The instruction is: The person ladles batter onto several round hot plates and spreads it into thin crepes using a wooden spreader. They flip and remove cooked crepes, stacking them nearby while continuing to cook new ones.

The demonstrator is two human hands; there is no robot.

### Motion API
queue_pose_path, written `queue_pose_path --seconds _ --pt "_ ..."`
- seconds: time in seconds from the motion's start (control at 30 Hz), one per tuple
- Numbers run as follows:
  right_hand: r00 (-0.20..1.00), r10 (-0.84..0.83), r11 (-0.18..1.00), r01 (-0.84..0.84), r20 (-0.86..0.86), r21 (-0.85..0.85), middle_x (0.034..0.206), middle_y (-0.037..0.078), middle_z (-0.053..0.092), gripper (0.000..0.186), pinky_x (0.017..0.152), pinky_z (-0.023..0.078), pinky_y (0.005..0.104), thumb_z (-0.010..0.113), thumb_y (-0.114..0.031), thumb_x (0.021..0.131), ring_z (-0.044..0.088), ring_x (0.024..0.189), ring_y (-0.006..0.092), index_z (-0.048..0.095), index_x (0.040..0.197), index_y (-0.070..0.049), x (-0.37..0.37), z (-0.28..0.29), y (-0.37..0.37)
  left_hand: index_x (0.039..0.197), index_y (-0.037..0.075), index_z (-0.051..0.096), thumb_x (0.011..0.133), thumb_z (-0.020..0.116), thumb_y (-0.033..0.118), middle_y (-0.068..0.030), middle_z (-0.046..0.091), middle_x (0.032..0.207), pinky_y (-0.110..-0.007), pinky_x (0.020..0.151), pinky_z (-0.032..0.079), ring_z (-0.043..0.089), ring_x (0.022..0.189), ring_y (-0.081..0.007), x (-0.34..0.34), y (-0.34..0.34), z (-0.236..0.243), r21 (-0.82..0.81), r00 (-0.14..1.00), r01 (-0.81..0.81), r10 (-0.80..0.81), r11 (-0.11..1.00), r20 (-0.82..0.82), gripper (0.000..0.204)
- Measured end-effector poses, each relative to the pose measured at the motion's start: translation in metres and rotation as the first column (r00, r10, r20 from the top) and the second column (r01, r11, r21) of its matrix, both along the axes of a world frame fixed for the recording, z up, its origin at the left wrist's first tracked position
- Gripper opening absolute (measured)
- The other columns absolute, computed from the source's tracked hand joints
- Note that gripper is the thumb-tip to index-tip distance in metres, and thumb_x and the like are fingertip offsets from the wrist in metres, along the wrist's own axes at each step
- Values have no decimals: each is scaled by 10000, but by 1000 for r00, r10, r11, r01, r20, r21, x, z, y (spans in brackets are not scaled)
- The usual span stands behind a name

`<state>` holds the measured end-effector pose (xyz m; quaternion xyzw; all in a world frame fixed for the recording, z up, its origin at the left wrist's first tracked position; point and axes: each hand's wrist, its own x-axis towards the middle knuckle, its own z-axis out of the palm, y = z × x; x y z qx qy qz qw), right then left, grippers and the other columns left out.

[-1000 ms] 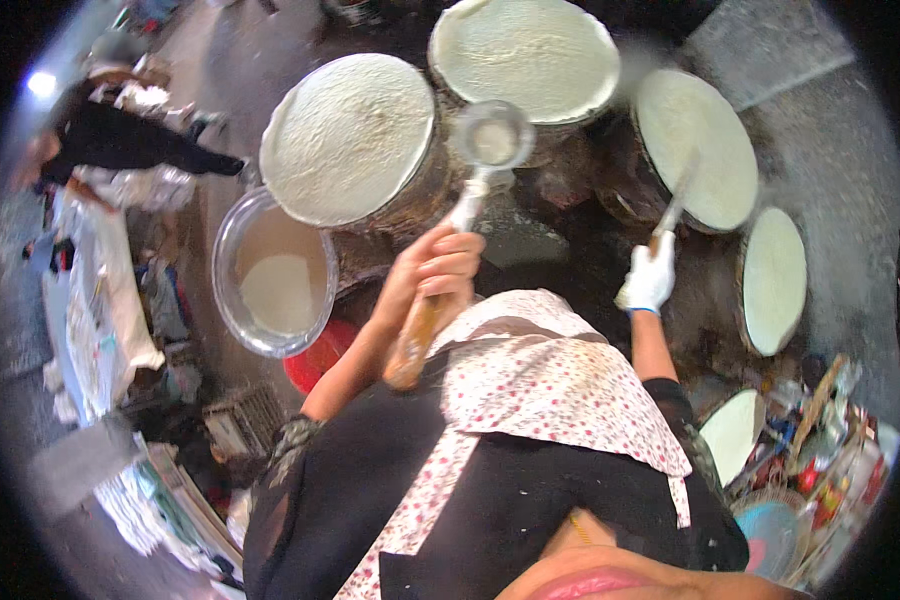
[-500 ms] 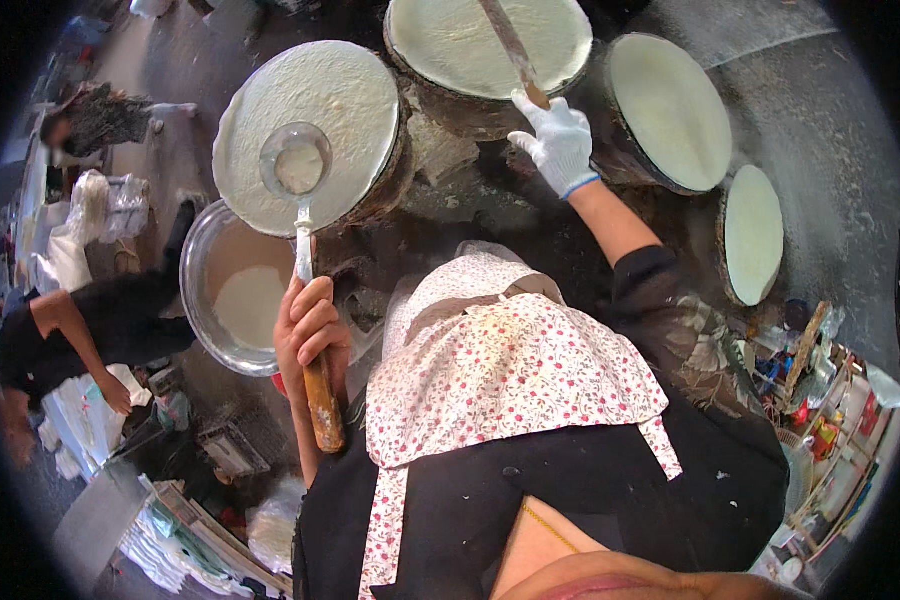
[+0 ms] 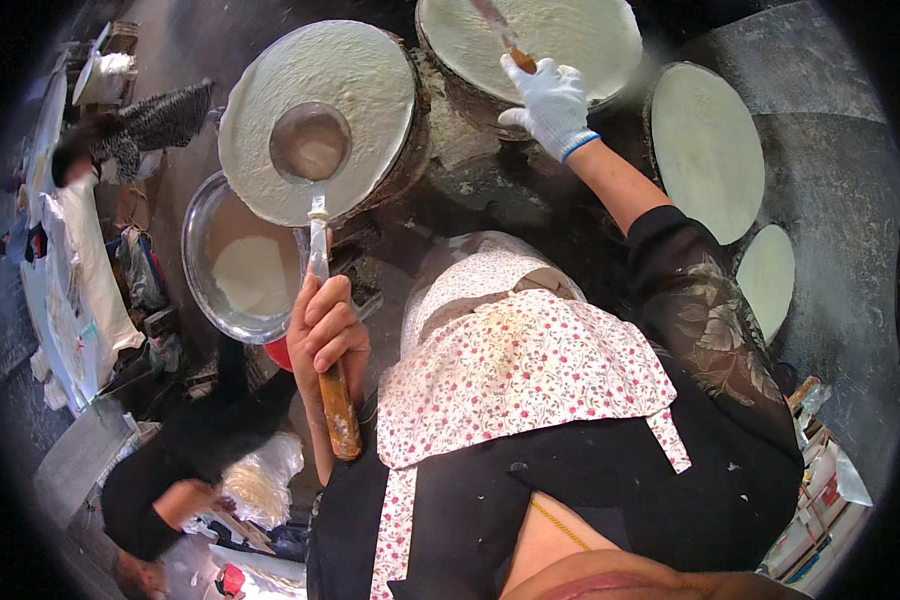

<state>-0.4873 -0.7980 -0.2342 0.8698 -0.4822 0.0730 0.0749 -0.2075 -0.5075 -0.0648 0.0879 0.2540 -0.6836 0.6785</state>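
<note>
Between nine and ten o'clock from the view's centre, a basin [image 3: 198, 262] holding pale liquid. At nine, my bare left hand [image 3: 332, 325], fingers wrapped round the wooden handle of a ladle [image 3: 311, 145]; its bowl lies toward eleven, over a white round top [image 3: 335, 75]. Just past twelve, a blurred blade [image 3: 491, 14] over a second top [image 3: 595, 40]; at one, my gloved right hand [image 3: 553, 105] grasps its handle. At two, a third top [image 3: 708, 150].

mottled grey floor [image 3: 835, 200], paler patch [image 3: 770, 60] at upper right, pale-covered table [image 3: 75, 335] at left
</note>
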Motion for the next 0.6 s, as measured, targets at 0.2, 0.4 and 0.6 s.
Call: queue_pose_path --seconds 0.2,0.4,0.6 --pt "996 35 999 -36 87 4 993 110 640 763 867 489 480 887 -519 715 653 920 297 667 1394 -249 -4 -9 -5 862 63 418 1182 330 300 -1 415 722 -207 362 506 482 449 -49 -16 -10 8 65 1000 -1 1 998 -12 408" --pt "970 25 999 -16 243 -39 891 109 631 406 734 531 465 813 -224 804 675 801 325 768 1206 -257 -13 -10 0 957 35 439 1183 324 287 -2 424 750 -203 369 507 476 457 -41 -14 -6 5 39 1000 -18 19 999 -7 358" --pt "953 98 990 -62 287 -130 870 97 625 136 665 543 465 816 -220 797 675 768 313 788 930 -216 -15 7 0 1345 -2 443 1182 337 270 -9 426 780 -198 375 501 483 487 -34 -4 10 -3 12 999 -49 49 999 23 335"
